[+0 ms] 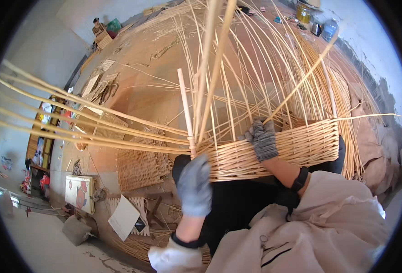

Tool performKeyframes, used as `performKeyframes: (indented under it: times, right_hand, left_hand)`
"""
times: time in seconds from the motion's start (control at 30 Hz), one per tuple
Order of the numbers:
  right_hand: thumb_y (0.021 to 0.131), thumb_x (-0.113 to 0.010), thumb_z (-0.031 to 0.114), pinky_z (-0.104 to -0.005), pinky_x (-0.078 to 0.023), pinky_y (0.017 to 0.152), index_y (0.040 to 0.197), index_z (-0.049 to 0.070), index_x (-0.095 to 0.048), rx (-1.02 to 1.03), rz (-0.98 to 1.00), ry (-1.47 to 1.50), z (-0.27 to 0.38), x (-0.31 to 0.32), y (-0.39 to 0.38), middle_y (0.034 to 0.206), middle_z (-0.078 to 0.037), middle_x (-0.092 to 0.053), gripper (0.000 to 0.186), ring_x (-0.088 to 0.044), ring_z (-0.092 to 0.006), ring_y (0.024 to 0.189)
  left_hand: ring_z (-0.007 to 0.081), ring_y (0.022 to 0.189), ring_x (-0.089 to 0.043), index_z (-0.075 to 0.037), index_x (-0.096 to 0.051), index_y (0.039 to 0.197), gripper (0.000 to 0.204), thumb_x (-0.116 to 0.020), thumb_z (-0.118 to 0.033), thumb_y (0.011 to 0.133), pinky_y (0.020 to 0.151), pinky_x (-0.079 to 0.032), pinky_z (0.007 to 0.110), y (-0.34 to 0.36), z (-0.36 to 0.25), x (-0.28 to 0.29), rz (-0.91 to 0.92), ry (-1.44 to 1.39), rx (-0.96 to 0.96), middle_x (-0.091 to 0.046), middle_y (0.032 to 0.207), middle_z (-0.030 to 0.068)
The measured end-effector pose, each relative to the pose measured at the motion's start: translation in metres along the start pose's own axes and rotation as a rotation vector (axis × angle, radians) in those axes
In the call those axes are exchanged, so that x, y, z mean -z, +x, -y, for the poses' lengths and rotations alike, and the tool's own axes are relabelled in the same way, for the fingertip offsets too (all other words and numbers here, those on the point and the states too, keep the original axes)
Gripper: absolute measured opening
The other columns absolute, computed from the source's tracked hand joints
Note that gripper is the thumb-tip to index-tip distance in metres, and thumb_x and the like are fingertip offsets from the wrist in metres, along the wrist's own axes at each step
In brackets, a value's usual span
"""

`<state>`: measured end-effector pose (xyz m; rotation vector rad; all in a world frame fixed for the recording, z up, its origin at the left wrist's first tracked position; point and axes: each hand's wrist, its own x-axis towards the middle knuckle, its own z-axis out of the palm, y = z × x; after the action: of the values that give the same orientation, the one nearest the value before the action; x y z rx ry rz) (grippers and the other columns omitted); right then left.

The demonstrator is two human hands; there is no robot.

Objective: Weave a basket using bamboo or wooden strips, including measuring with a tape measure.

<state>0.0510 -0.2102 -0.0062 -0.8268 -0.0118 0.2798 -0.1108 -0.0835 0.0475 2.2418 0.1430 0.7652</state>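
Wickerwork (pixel 305 142) and, seemingly, a red-printed box (pixel 77 194)

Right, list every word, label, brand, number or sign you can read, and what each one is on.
None can be read.
Woven wicker: no lettering seen.
White-faced panel with a red figure: no readable text.
White sheet: no writing can be made out.
Coloured patch on the left wall: too small to tell.
Clear bluish bottle: too small and blurred to read any label.

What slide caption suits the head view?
Grey-gloved right hand atop a long, tan wicker weave; grey-gloved left hand, blurred, near its left end.
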Motion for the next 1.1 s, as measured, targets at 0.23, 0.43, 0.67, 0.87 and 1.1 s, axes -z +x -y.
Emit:
performKeyframes:
  times: [0.23, 0.43, 0.67, 0.87, 1.1]
  right_hand:
    - [0.083, -0.049, 0.011, -0.0317, -0.045, 0.046, 0.079, 0.009, -0.042, -0.281, 0.106, 0.211, 0.003, -0.011, 0.009, 0.055, 0.0, -0.039, 0.008, -0.04, -0.0121, 0.043]
    - [0.085, -0.042, 0.009, -0.0323, -0.048, 0.057, 0.082, 0.007, -0.047, -0.106, -0.038, -0.091, 0.016, 0.021, 0.005, 0.061, -0.005, -0.048, 0.006, -0.052, -0.0152, 0.058]
    - [0.075, -0.05, 0.011, -0.0288, -0.046, 0.065, 0.094, 0.012, -0.057, 0.522, 0.403, -1.797, 0.09, 0.082, 0.079, 0.096, -0.008, -0.055, 0.02, -0.056, -0.0164, 0.078]
    - [0.07, -0.061, 0.022, -0.031, -0.03, 0.096, 0.124, 0.007, -0.036, 0.255, 0.422, -1.796, 0.008, -0.054, 0.195, 0.119, -0.021, -0.043, 0.061, -0.039, -0.0309, 0.114]
    - [0.079, -0.053, 0.033, -0.0416, -0.048, 0.057, 0.077, 0.006, -0.055, -0.415, 0.187, -0.628, 0.055, -0.015, 0.195, 0.07, -0.008, -0.056, 0.028, -0.055, -0.0196, 0.062]
  left_hand:
    - [0.0369, 0.08, -0.055, -0.003, -0.05, 0.093, 0.035, -0.038, -0.036, 0.085, 0.072, -0.041, 0.044, 0.06, 0.041, -0.063, 0.23, 0.448, 0.583, -0.056, 0.081, 0.0254]
    - [0.0239, 0.085, -0.057, -0.001, -0.052, 0.1, 0.034, -0.065, -0.003, 0.069, 0.073, -0.046, 0.03, 0.08, 0.034, -0.084, -0.031, 0.313, -0.061, -0.059, 0.089, 0.0142]
    - [0.0174, 0.063, -0.053, -0.001, -0.048, 0.084, 0.048, -0.078, -0.025, 0.055, 0.06, -0.045, 0.028, 0.072, 0.06, -0.095, 0.435, -0.169, 0.587, -0.058, 0.071, 0.0098]
    - [0.0249, 0.062, -0.053, -0.001, -0.051, 0.072, 0.04, -0.07, -0.035, 0.062, 0.061, -0.044, 0.032, 0.081, 0.088, -0.121, 0.448, -0.023, 0.679, -0.056, 0.066, 0.0129]
    - [0.0097, 0.059, -0.048, -0.006, -0.048, 0.069, 0.026, -0.073, -0.011, 0.062, 0.055, -0.043, 0.023, 0.082, 0.064, -0.11, 0.4, -0.127, 0.653, -0.052, 0.061, 0.0025]
